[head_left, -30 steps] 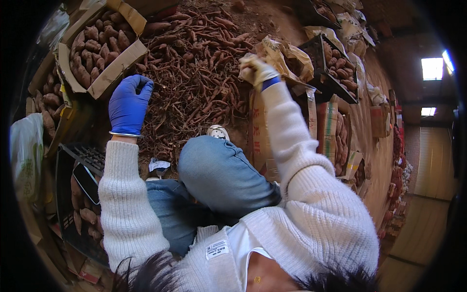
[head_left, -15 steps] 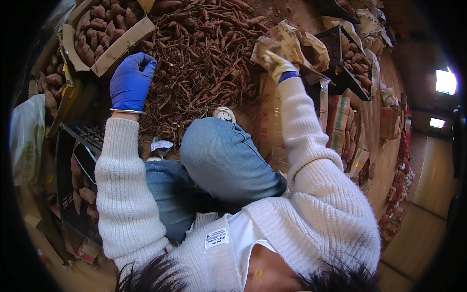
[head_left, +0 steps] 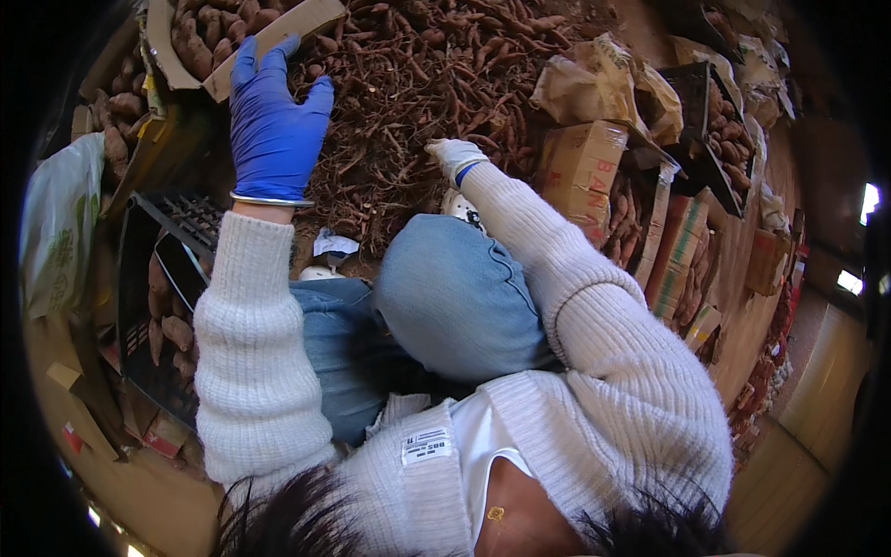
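We've got the sweet potatoes [head_left: 418, 93] heaped loose straight ahead, with a carton [head_left: 311, 19] at the left and a box [head_left: 580, 172] at the right, a ring that, we'd judge, keeps everything within arm's reach. Our left hand [head_left: 278, 121], gloved in blue, is spread wide, thumb well away from the fingers, gripping nothing we can see; its fingertips overlap the carton's wall, and whether they touch it, we can't tell. Across to our right hand [head_left: 455, 158], white-gloved, low at the heap's near edge: whether it pinches anything, we can't make out. And a phone [head_left: 181, 265] sits at the black crate [head_left: 176, 218] (parked for an easy glance, presumably).
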The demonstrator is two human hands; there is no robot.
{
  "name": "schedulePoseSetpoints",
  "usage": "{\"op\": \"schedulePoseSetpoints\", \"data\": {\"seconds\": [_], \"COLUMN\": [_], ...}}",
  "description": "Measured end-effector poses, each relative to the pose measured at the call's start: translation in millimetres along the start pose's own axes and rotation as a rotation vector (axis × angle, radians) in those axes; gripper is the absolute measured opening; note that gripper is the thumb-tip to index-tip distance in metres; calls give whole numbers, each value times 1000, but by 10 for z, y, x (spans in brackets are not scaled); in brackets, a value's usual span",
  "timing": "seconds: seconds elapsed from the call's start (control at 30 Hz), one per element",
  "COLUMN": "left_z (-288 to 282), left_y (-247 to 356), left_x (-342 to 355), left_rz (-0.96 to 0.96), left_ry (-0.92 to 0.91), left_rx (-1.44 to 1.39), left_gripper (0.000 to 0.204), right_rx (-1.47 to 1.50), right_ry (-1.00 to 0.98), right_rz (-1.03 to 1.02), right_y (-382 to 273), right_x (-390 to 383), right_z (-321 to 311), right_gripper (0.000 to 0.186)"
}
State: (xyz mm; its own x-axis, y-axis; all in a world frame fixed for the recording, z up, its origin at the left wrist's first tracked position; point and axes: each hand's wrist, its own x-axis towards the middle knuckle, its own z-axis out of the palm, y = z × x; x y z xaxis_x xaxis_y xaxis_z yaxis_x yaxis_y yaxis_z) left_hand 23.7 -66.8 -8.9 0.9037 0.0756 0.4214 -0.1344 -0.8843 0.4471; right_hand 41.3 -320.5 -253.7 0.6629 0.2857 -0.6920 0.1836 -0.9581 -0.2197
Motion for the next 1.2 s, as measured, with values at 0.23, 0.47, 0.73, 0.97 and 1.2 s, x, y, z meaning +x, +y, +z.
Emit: {"op": "schedulePoseSetpoints", "data": {"seconds": [0.23,0.47,0.73,0.97,1.2], "left_z": [-51,-32,-38,-82,-9], "left_y": [-45,-39,-39,-56,-47], "left_x": [20,49,14,50,71], "left_rz": [-62,-64,-34,-26,-22], "left_ry": [-2,-25,17,-22,-47], "left_rx": [-104,-148,-126,-149,-139], "left_gripper": [44,42,39,33,25], "right_rx": [167,-103,-2,-4,19], "right_ry": [-92,-214,-196,17,578], "right_rz": [228,108,235,169,205], "right_y": [-215,-75,-112,-75,373], "right_x": [295,165,42,-47,-550], "right_z": [243,222,306,23,-765], "right_gripper": [51,51,44,26,23]}}
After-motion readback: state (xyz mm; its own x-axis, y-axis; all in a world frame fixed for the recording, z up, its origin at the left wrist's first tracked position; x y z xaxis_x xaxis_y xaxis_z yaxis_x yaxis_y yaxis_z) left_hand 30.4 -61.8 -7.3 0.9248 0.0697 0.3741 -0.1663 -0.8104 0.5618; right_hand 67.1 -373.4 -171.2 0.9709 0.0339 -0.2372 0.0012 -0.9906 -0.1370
